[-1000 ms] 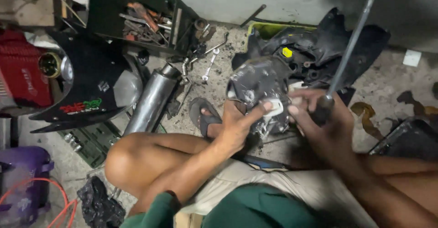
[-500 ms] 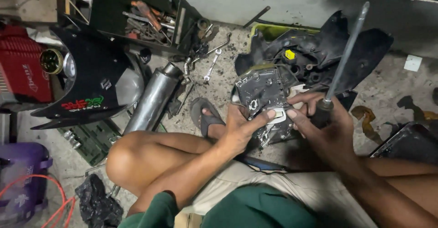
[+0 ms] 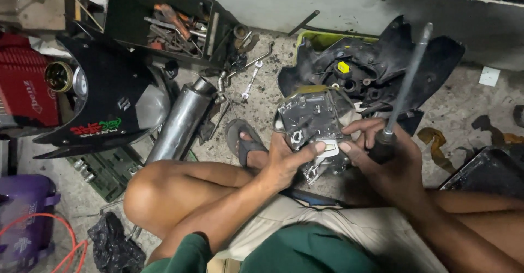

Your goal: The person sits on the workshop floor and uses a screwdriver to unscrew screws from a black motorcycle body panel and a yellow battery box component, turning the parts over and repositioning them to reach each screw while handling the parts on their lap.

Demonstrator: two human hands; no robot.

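Head view, person seated on a concrete floor [image 3: 469, 98] with knees drawn up. Left hand [image 3: 284, 161] rests against the near left side of a grey metal housing [image 3: 311, 117], thumb stretched right onto a small white connector [image 3: 329, 150] at the housing's near edge; fingers curled, pinching that piece. Right hand [image 3: 385, 155] meets it from the right: its fingertips touch the same white connector, while the palm and remaining fingers are closed around the black handle of a long screwdriver [image 3: 406, 84], whose shaft points up and away to the far right (tip not engaged with anything visible). The housing sits on the floor just in front of the person's shins, touching a black plastic fairing [image 3: 431, 54] that lies behind it, with a yellow-green tray [image 3: 316, 38] partly showing beyond. Left foot in a grey sandal [image 3: 240, 136] lies just left of the housing. Further left: a chrome exhaust pipe [image 3: 183, 120] lying diagonally, a black fuel tank [image 3: 109, 104] with a chrome cap, and a red case [image 3: 24, 87] at the left edge. Far centre-left, an open black toolbox [image 3: 125, 13] holds mixed hand tools; loose spanners [image 3: 252, 76] lie between it and the housing. Near left corner: purple container [image 3: 24, 218].
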